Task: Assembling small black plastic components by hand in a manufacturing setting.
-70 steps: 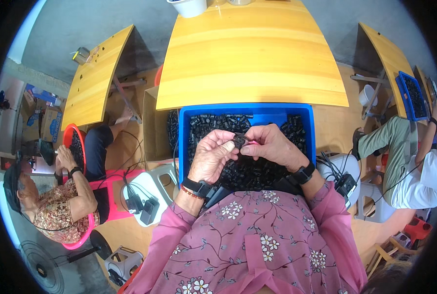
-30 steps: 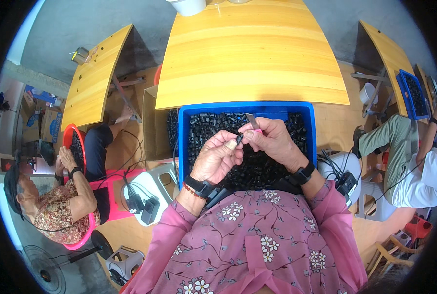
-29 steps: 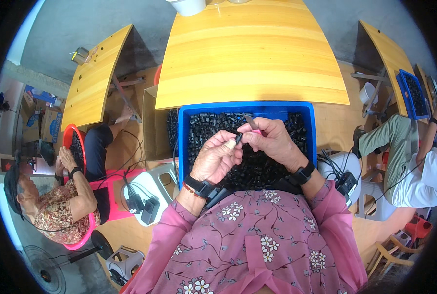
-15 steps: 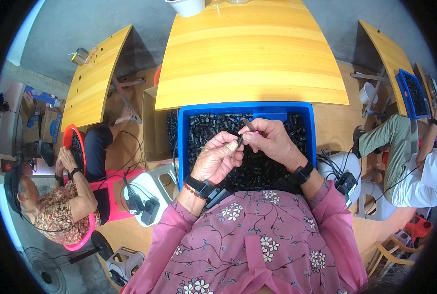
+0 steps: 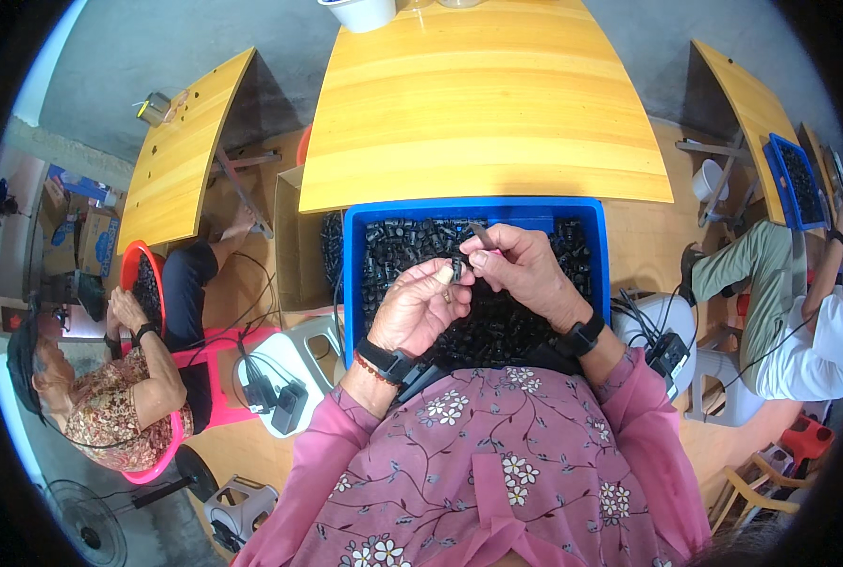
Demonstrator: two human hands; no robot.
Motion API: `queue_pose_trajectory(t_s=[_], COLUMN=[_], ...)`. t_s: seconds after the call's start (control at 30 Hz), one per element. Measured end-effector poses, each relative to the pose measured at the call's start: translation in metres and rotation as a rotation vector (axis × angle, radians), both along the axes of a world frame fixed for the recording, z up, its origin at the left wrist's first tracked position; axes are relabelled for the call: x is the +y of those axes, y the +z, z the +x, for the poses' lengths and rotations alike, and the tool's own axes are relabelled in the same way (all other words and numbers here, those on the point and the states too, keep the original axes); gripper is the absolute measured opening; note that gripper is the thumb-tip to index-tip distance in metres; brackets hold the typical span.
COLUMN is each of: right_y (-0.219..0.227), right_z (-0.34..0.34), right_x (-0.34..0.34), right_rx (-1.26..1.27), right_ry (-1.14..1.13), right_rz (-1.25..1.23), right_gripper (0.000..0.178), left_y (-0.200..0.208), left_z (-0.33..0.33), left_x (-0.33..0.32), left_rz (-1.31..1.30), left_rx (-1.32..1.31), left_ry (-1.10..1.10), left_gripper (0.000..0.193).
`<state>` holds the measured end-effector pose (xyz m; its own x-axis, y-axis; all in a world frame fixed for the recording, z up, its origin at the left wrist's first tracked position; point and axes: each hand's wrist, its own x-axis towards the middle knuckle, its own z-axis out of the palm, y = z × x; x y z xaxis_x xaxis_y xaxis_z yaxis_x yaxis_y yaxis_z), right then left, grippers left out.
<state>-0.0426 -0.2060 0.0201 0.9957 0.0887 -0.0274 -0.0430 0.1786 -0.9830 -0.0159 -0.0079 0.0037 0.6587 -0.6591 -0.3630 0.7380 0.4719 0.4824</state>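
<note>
Over a blue bin full of small black plastic parts, my two hands are close together. My left hand pinches one small black cylindrical part between thumb and forefinger. In the fingers of my right hand is a small knife with a dark, flat blade and a bit of pink at the grip. The right fingertips lie right beside the black part; whether the blade's edge touches it is hidden. Both wrists wear black straps.
A yellow wooden table stands just beyond the bin, with a white tub at its far edge. Stools with cables and black boxes flank me: one on the left, one on the right. Co-workers sit on both sides.
My left fingers have turned the black part, and more of it shows now. My right fingers have drawn slightly away from it, and the knife has tilted.
</note>
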Motion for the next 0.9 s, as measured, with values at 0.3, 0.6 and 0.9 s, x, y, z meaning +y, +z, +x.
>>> queue_pose_trajectory(t_s=[0.3,0.6,0.9], right_y=[-0.006,0.004,0.002], right_z=[-0.001,-0.002,-0.001], right_x=[0.004,0.003,0.004], right_rx=[-0.135,-0.086,-0.313], right_ry=[-0.016,0.027,-0.004], right_rz=[-0.188,-0.110,-0.380], right_gripper=[0.018,0.013,0.019], left_y=[0.000,-0.004,-0.006], left_z=[0.001,0.002,0.005], left_x=[-0.002,0.000,0.000], left_rz=[-0.043,-0.072,-0.297], left_rx=[0.028,0.034,0.107], left_ry=[-0.034,-0.061,0.011], left_gripper=[0.009,0.011,0.015])
